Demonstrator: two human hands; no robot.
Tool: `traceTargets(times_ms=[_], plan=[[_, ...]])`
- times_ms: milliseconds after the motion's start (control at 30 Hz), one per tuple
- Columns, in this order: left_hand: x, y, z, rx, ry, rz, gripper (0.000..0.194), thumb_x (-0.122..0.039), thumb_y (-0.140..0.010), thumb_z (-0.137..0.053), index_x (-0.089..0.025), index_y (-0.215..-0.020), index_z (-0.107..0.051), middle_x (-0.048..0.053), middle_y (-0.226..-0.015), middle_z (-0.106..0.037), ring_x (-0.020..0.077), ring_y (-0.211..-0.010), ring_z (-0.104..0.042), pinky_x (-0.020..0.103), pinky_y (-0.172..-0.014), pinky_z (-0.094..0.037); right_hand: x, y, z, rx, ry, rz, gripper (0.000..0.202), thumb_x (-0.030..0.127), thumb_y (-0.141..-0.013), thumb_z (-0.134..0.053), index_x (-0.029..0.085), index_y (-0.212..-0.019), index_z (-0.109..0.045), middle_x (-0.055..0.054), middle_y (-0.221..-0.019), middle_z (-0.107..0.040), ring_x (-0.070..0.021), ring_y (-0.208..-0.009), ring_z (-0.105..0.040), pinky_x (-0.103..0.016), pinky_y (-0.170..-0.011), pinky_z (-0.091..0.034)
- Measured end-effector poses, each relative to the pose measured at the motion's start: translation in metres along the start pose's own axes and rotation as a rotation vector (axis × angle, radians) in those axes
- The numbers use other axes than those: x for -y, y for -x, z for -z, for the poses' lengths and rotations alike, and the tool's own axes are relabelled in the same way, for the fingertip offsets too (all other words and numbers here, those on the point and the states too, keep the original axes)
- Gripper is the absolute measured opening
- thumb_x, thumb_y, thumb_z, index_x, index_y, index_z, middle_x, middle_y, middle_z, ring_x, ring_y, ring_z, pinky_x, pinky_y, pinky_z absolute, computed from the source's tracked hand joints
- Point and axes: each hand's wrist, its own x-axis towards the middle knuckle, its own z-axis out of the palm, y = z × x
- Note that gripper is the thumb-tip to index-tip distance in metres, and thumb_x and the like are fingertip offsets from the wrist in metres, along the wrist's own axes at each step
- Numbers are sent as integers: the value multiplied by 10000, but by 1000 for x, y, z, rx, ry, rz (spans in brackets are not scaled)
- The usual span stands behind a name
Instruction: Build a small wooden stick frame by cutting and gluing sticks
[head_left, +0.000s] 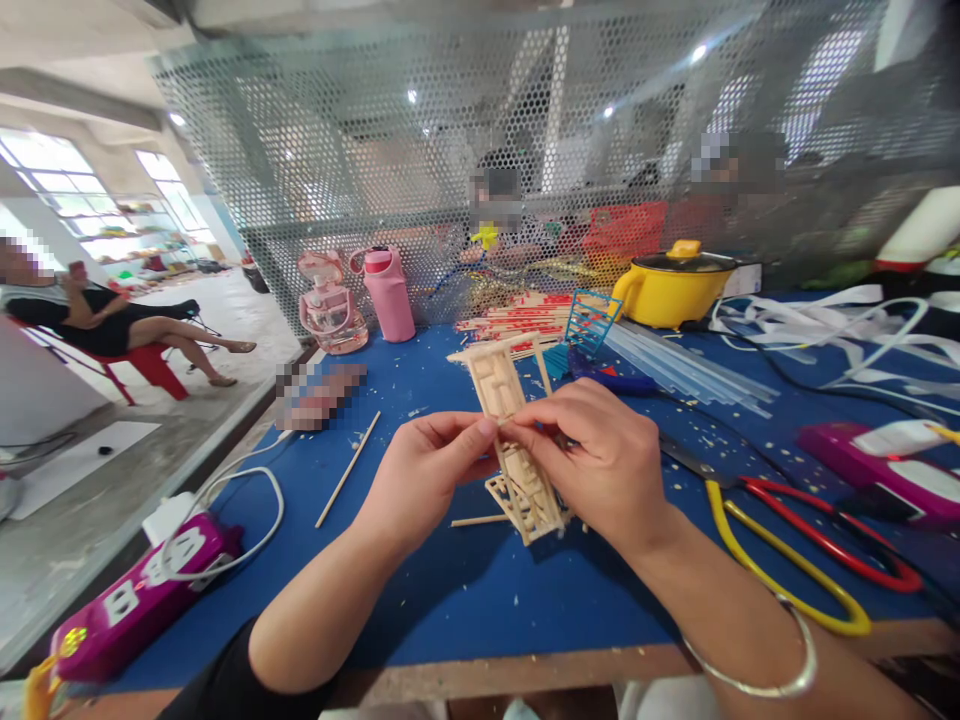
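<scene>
A small model built of pale wooden sticks (491, 375) stands tilted in the middle of the table, with block-like pieces along its face and a lattice at its lower left. My left hand (431, 470) pinches at the model's left edge, thumb and forefinger together. From the other side my right hand (600, 455) closes its fingertips on the model's middle, almost touching the left thumb. Any tiny piece between the fingertips is too hidden to make out. One loose stick (478, 520) lies beside the model's base, and another stick (348, 470) rests left of my left hand.
Large scissors (787, 540) with red and yellow handles lie right of my right forearm. Behind are red-tipped sticks (517, 322), clear rods (690, 365), a yellow pot (675, 290) and a pink bottle (390, 300). Purple power strips (142, 590) flank both sides. A person sits at far left.
</scene>
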Motion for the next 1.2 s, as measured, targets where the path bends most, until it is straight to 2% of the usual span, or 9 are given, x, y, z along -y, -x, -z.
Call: traceTargets(times_ms=[133, 333, 467, 600, 700, 833, 1000, 1200], plan=[[-1, 1, 0, -27, -101, -50, 201, -343, -714, -750, -159, -796, -750, 24, -762, -718, 100, -681, -618, 237, -717, -528, 0, 0, 0, 4, -14, -16, 77, 207, -806, -679, 187, -736, -653, -3, -647, -636, -136, -635, -545, -275, -611, -446], [-3, 4, 2, -53, -274, -121, 216, -360, -730, -733, -168, -827, -756, 13, -698, -700, 96, -623, -588, 204, -622, -502, -2, -1, 1, 18, -42, -34, 112, 223, -812, -669, 187, -719, -621, 2, -646, -622, -134, -636, -551, -271, -609, -441], [-3, 4, 2, -87, -269, -129, 232, -377, -731, -729, -172, -835, -754, 23, -747, -722, 107, -655, -613, 215, -652, -516, -4, -3, 5, 69, -161, -81, 49, 187, -791, -674, 200, -771, -630, 22, -661, -609, -120, -637, -555, -256, -602, -446], [-4, 2, 0, -81, -200, -88, 227, -372, -722, -738, -170, -822, -752, 38, -806, -745, 126, -710, -654, 248, -723, -538, -5, -4, 8, -84, -240, -188, 109, 132, -790, -615, 200, -874, -606, 13, -751, -597, -121, -660, -557, -265, -611, -466], [-4, 2, -1, -80, -176, -78, 212, -361, -716, -745, -170, -808, -752, 36, -799, -747, 122, -713, -659, 242, -727, -540, -5, -3, 7, -110, -198, -139, 107, 115, -781, -605, 192, -855, -613, -6, -774, -603, -138, -702, -560, -292, -650, -477], [-4, 3, 0, -45, -189, -96, 199, -346, -731, -737, -169, -820, -752, 25, -777, -739, 99, -677, -638, 212, -699, -532, -4, -1, 3, -7, -109, -12, 103, 133, -779, -626, 173, -866, -663, -28, -770, -614, -159, -754, -569, -315, -693, -485], [-2, 4, 1, -28, -236, -119, 214, -355, -749, -719, -164, -840, -753, 23, -762, -730, 97, -660, -619, 208, -682, -523, -5, 2, 2, 37, -47, 32, 105, 164, -791, -626, 168, -883, -676, -36, -774, -602, -173, -761, -547, -340, -699, -474], [1, 3, 0, -90, -256, -157, 221, -361, -738, -724, -170, -846, -750, 14, -734, -719, 100, -649, -607, 207, -659, -515, -6, 1, 0, 33, -34, 43, 57, 180, -815, -638, 157, -850, -676, -42, -768, -617, -170, -763, -547, -329, -696, -470]])
